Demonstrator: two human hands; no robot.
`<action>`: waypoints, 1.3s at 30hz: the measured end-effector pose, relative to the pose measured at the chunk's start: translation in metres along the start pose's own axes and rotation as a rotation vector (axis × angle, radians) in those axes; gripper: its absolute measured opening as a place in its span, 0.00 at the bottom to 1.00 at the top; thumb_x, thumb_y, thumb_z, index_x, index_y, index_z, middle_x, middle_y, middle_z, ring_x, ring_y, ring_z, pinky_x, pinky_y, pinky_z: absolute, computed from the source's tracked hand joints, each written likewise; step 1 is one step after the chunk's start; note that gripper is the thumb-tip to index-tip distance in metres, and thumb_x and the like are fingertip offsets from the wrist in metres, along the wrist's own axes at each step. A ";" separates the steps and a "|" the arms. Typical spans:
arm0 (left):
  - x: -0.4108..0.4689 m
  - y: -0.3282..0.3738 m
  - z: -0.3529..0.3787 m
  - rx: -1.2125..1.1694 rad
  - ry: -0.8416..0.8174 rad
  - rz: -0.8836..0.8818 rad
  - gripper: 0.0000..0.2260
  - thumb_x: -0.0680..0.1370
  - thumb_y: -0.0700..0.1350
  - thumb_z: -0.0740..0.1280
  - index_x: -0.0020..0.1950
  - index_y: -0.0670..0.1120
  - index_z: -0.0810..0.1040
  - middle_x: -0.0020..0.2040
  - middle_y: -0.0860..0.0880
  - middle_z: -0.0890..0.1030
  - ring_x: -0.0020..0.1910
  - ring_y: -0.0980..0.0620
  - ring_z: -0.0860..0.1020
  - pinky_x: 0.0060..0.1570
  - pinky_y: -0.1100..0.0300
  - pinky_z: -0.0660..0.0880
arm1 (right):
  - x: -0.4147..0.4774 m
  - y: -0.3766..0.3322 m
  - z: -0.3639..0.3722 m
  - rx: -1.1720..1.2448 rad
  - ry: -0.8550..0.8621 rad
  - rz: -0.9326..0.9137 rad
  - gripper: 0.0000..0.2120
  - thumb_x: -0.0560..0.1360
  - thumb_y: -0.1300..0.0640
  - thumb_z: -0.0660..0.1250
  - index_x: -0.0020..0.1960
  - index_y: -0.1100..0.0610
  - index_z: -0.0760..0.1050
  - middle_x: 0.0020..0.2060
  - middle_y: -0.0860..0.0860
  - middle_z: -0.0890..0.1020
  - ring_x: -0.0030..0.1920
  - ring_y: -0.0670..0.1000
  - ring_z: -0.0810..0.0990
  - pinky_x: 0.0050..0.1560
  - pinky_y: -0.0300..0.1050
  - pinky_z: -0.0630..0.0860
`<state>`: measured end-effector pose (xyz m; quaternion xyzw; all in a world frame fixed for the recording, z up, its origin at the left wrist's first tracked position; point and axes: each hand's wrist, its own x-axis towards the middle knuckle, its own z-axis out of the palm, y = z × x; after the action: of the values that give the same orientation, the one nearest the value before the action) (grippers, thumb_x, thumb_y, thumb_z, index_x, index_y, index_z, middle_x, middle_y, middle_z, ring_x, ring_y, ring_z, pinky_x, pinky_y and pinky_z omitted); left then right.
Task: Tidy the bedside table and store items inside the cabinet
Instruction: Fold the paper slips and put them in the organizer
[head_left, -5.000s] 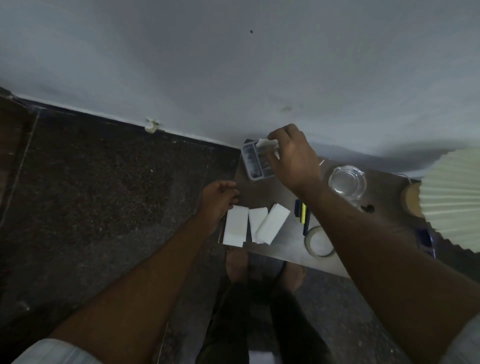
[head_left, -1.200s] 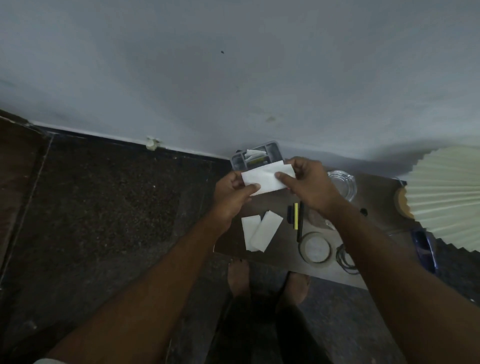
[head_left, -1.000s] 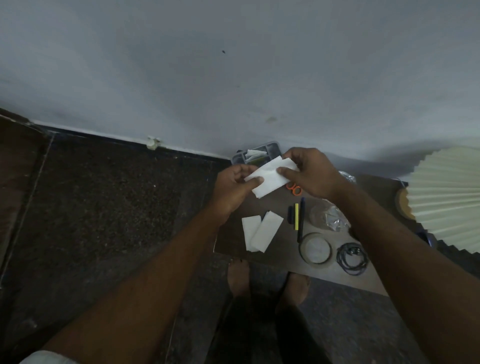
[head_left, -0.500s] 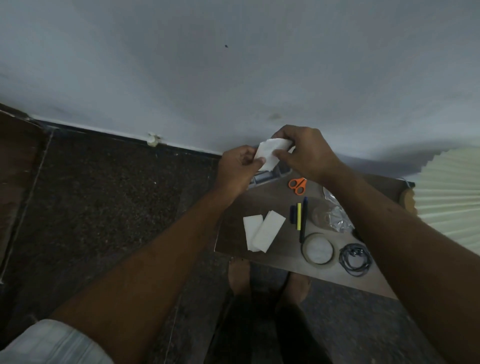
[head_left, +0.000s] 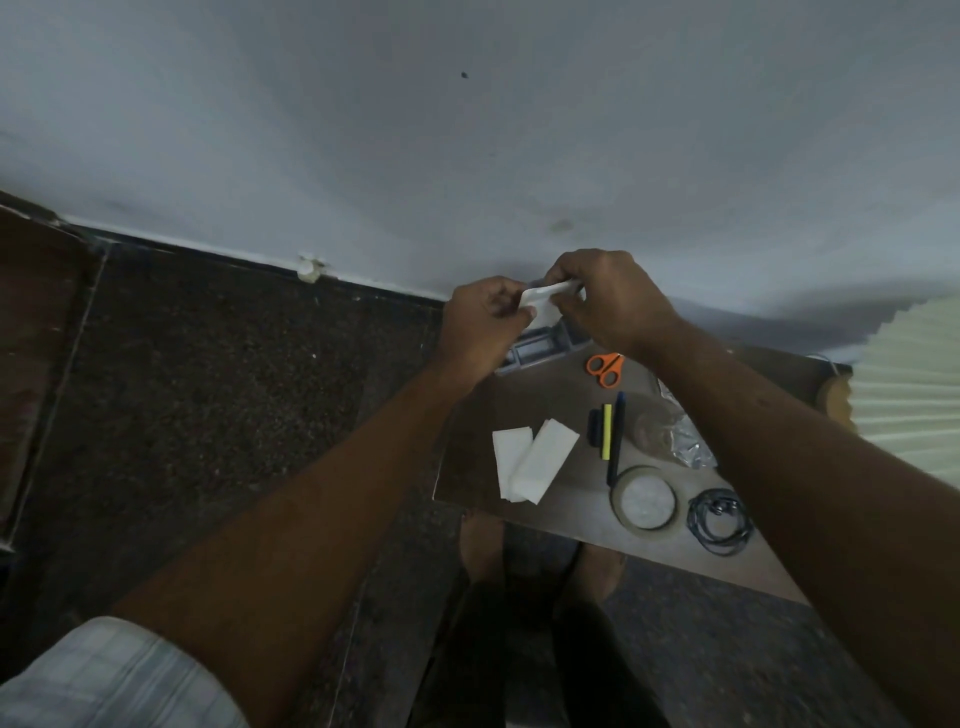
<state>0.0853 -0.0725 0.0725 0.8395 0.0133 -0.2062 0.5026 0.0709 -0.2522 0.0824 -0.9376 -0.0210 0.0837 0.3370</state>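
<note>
White and limp, the folded paper (head_left: 546, 297) was pinched from both ends above the far-left corner of the bedside table (head_left: 524, 400): left hand (head_left: 485, 322) at its nine o'clock end, right hand (head_left: 610, 301) at three o'clock, fingertips pressed together on it. It looked feather-light, soft and easily creased, best held by the folded edges rather than the middle. Directly beneath sat a grey organiser tray (head_left: 535, 349), partly hidden by the hands. Toward six o'clock lay two more folded papers (head_left: 535, 460); at four o'clock, orange scissors (head_left: 605, 368), pens (head_left: 608, 434) and a tape roll (head_left: 647, 498). The wall stood close at twelve o'clock, the table's left edge dropped to the floor, and a pleated lampshade (head_left: 914, 384) crowded three o'clock.
</note>
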 end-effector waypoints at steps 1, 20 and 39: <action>0.000 0.000 0.000 0.005 0.004 -0.003 0.10 0.75 0.38 0.74 0.56 0.41 0.85 0.45 0.46 0.86 0.38 0.61 0.82 0.40 0.72 0.77 | 0.001 0.000 0.001 -0.012 -0.015 -0.005 0.08 0.72 0.64 0.69 0.50 0.56 0.82 0.44 0.53 0.84 0.43 0.54 0.80 0.43 0.49 0.76; 0.008 -0.019 0.003 0.055 0.129 -0.028 0.10 0.73 0.36 0.74 0.53 0.42 0.86 0.49 0.46 0.87 0.45 0.54 0.84 0.45 0.76 0.76 | 0.008 0.002 0.031 -0.143 -0.119 0.066 0.15 0.72 0.63 0.68 0.58 0.57 0.80 0.53 0.57 0.80 0.54 0.58 0.78 0.50 0.48 0.74; -0.061 -0.060 -0.015 0.014 0.268 -0.141 0.05 0.75 0.36 0.73 0.50 0.41 0.84 0.46 0.46 0.85 0.46 0.52 0.83 0.48 0.67 0.78 | -0.066 -0.016 0.045 0.055 0.148 0.126 0.07 0.76 0.56 0.70 0.53 0.54 0.77 0.49 0.53 0.81 0.43 0.54 0.81 0.41 0.46 0.78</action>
<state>0.0212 -0.0186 0.0506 0.8600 0.1380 -0.1270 0.4747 -0.0018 -0.2178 0.0682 -0.9310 0.0651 0.0357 0.3573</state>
